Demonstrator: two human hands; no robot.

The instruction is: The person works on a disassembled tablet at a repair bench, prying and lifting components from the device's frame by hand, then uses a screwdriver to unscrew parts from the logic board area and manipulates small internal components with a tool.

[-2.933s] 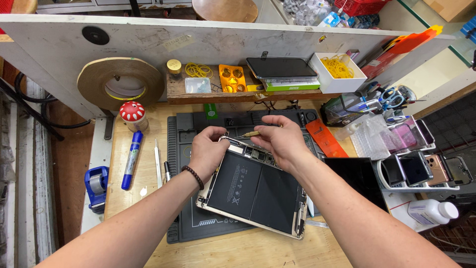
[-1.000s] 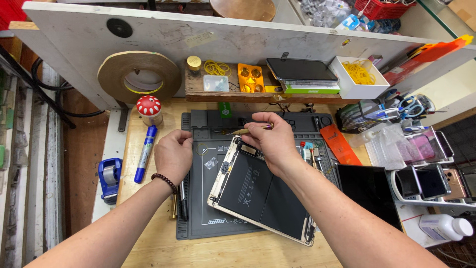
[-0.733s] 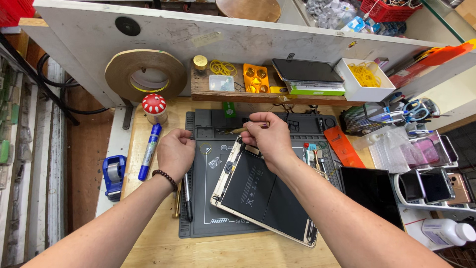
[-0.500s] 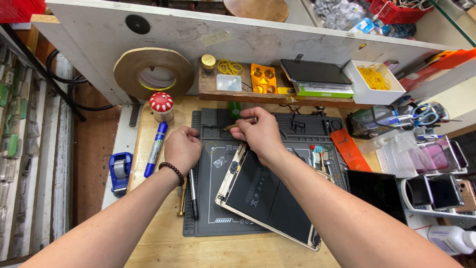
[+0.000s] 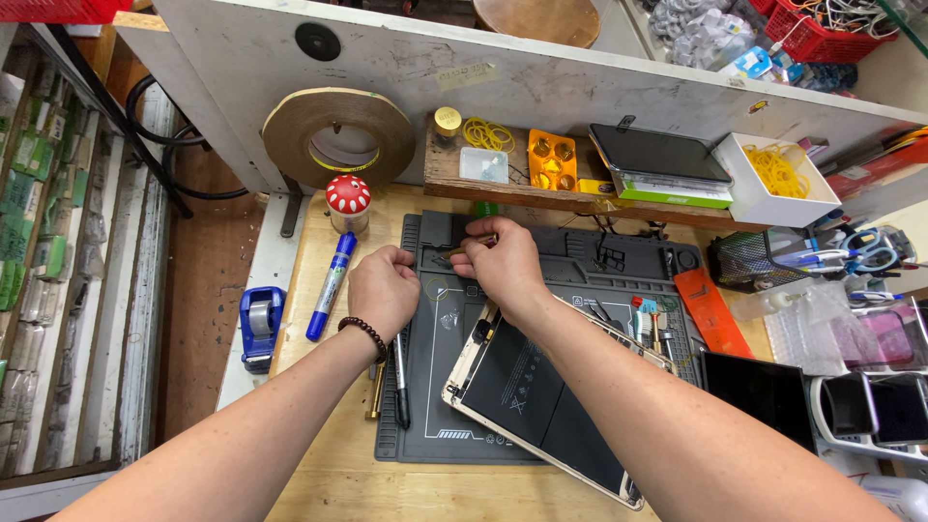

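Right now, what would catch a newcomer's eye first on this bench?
Probably the opened tablet, lying on the grey work mat under the right forearm. Next, the big roll of tape against the white back panel, and the small red mushroom-shaped thing just below it.

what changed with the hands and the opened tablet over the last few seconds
The left hand let go of the opened tablet and moved off to its left, a closed fist on the grey mat. The right hand moved from the tablet's top edge up onto the mat, pinching a thin tool. The tablet stayed put.
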